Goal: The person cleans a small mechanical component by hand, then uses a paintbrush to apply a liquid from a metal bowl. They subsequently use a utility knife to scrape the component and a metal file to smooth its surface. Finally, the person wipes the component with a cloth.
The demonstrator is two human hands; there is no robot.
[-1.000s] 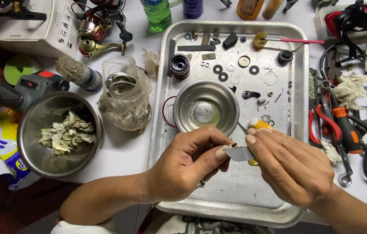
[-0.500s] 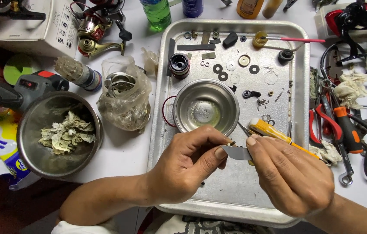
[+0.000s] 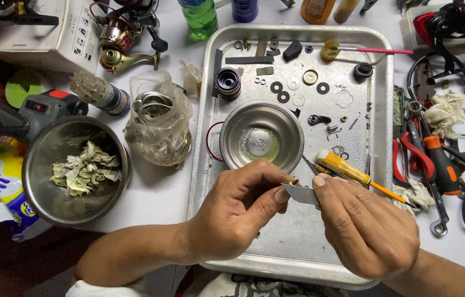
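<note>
While both hands are hovering over the metal tray, the left hand and right hand are pinching one small grey plate together. Two steel bowls: tray bowl holding liquid, desk bowl holding crumpled paper.

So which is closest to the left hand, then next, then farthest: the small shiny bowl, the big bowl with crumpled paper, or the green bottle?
From the left hand:
1. Small shiny bowl, just above it on the tray.
2. Big bowl with crumpled paper, off to the left.
3. Green bottle, at the top edge.
</note>
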